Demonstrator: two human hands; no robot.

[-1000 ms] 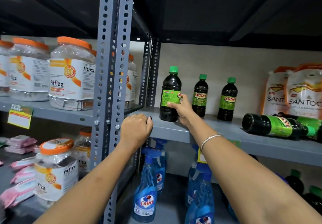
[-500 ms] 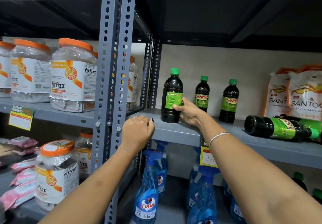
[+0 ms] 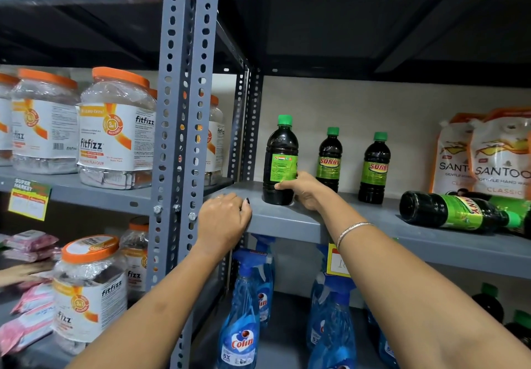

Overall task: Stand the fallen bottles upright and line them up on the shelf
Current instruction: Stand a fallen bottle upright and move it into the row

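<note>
Three dark bottles with green caps stand upright on the grey shelf [image 3: 359, 219]. My right hand [image 3: 304, 189] grips the lower part of the leftmost bottle [image 3: 280, 157], whose label back faces me. The second bottle [image 3: 330, 159] and third bottle [image 3: 374, 167] stand further back, to its right. A fallen bottle [image 3: 457, 212] lies on its side at the right, base toward me, with another green bottle partly hidden behind it. My left hand [image 3: 222, 216] rests curled over the shelf's front edge, left of the held bottle.
White Santoor pouches [image 3: 494, 156] stand at the back right. A perforated grey upright [image 3: 184, 139] separates this bay from orange-lidded Fitfizz jars [image 3: 115, 130] on the left. Blue Colin spray bottles [image 3: 244, 317] and more dark bottles sit on the shelf below.
My right hand first loosened to the bottle's right side, then wrapped around its lower part again. The label now shows its back. My left hand stays on the shelf edge.
</note>
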